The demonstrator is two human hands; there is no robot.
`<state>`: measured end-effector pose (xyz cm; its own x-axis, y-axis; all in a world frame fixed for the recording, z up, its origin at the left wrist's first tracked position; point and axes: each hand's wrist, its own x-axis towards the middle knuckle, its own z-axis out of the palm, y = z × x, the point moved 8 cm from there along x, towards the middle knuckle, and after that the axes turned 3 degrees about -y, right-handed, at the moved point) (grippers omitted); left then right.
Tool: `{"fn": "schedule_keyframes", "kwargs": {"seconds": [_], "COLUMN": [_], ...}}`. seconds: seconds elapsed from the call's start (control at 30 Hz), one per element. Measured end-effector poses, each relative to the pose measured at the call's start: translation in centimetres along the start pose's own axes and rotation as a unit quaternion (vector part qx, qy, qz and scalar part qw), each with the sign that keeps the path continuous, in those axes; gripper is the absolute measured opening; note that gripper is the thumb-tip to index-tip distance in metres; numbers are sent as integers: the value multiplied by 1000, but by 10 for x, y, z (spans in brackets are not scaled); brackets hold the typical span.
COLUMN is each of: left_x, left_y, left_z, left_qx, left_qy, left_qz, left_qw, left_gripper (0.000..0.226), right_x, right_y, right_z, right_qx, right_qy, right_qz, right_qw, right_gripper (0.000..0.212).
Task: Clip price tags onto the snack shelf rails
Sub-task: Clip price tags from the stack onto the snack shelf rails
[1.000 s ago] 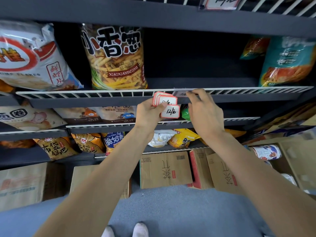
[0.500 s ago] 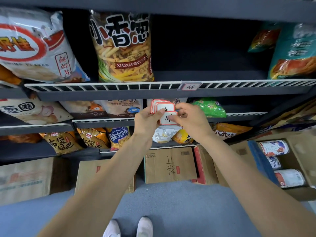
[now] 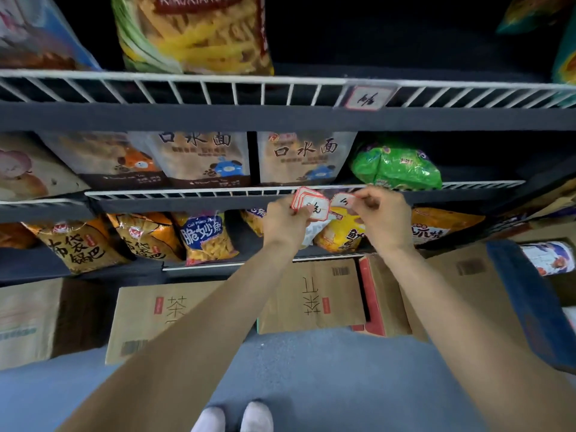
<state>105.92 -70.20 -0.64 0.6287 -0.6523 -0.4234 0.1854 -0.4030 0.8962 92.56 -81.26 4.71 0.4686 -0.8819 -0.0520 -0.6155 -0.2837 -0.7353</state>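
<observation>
My left hand [image 3: 285, 221] grips a small stack of red-bordered white price tags [image 3: 311, 204], fanned toward me. My right hand [image 3: 381, 216] pinches a single price tag [image 3: 343, 201] just to the right of the stack. Both hands hover in front of the white wire rail of the second shelf [image 3: 187, 192], just below the green snack bag [image 3: 396, 166]. One tag [image 3: 364, 98] hangs clipped on the upper shelf's wire rail [image 3: 187, 85].
Snack bags fill the shelves: beige noodle bags [image 3: 307, 157] behind the middle rail, yellow and orange bags [image 3: 204, 238] below. Cardboard boxes [image 3: 314, 296] sit on the blue-grey floor under the shelves; cans [image 3: 550, 257] lie in a box at right. My shoes [image 3: 232, 417] are at the bottom.
My view and both hands dropped from the upper rail, where a tag now hangs, to the middle rail. My right hand has drawn one tag off the stack.
</observation>
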Motion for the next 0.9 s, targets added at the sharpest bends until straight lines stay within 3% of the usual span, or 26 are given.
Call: {"fn": "schedule_keyframes", "kwargs": {"seconds": [0.27,0.7,0.9], "left_x": [34,48,37], "left_y": [-28,-34,-31], "left_z": [43,56,51], "left_qx": [33,107,208], "left_qy": [-34,-86,-103], "left_qz": [23,80,118], "left_qw": [999,987,966], "left_gripper": [20,52,59], "right_x": [17,23,27], "right_y": [37,54,33], "right_z": [10,8,13], "right_qx": [-13,-28,-59], "right_qy": [26,87,68], "right_qz": [-10,-21,-117], "right_qw": [1000,996,989], "right_gripper": [13,17,17]}}
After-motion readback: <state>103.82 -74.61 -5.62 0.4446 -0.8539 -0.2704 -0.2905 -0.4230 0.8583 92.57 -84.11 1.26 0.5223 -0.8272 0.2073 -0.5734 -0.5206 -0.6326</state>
